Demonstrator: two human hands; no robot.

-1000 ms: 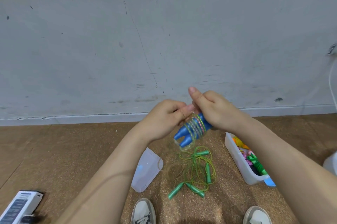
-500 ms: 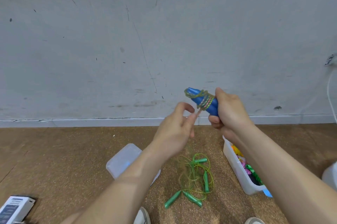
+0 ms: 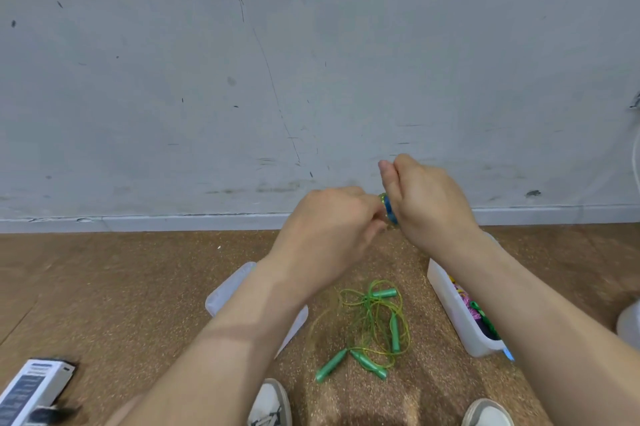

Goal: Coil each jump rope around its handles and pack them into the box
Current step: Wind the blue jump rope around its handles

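My right hand (image 3: 427, 200) grips the blue-handled jump rope (image 3: 388, 209), whose cord is wound round the handles; only a sliver of blue shows between my hands. My left hand (image 3: 330, 228) is curled against that bundle, its fingertips hidden, so I cannot tell what it pinches. On the floor below lie green jump ropes (image 3: 372, 325) in a loose tangle, with several green handles. The white box (image 3: 457, 314) stands at the right, partly under my right forearm, with coloured ropes inside.
A clear plastic lid (image 3: 225, 294) lies on the brown floor under my left forearm. A white and dark carton (image 3: 31, 387) sits at the bottom left. My two shoes (image 3: 270, 405) show at the bottom edge. A grey wall rises behind.
The right hand has tipped the blue bundle down from its raised pose. The left hand has closed in against it, and both hands now hide most of it.
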